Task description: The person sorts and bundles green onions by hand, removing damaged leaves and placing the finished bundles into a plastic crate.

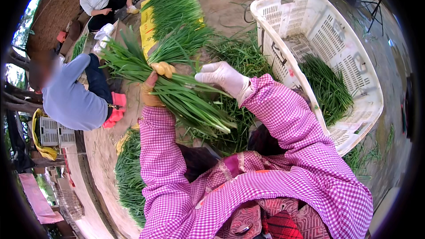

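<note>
My left hand, in a yellowish glove with the thumb bare, is closed around a bunch of long green leafy stalks, like garlic chives. The leaf tips fan out to the upper left and the pale stem ends point to the lower right. My right hand, in a thin white glove, is raised just right of the bunch with its fingers bent together; whether it pinches a leaf cannot be told. Loose green leaves lie heaped on the ground below and beyond my hands.
A white plastic crate holding dark green stalks stands at the right. Laid-out stalks cover a yellow sheet ahead, with more stalks at the lower left. Two people sit at the left.
</note>
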A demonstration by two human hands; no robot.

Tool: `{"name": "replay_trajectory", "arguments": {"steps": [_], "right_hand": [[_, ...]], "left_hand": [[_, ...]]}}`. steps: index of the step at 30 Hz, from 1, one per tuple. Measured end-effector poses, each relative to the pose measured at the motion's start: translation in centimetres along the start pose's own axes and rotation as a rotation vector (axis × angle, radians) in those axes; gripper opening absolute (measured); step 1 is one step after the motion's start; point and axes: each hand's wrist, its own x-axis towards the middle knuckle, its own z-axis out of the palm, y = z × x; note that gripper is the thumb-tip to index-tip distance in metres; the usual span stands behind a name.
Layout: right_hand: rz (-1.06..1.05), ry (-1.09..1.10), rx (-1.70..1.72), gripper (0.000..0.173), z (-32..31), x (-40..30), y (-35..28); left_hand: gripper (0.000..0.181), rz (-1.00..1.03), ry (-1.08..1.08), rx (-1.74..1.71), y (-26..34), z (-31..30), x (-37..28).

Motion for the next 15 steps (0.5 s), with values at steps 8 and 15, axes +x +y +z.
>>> {"name": "replay_trajectory", "arguments": {"steps": [8,15], "right_hand": [[-0.393,0.217,0.346,0.016,-3.6,-0.9,-4.0],[-0.516,0.606,-0.066,0.021,-7.2,-3.4,-7.5]], "left_hand": [[0.027,0.229,0.246,-0.189,2.9,-1.4,-0.6],[0.029,0.396,0.372,-0.180,5.3,-9.6,-2.5]]}}
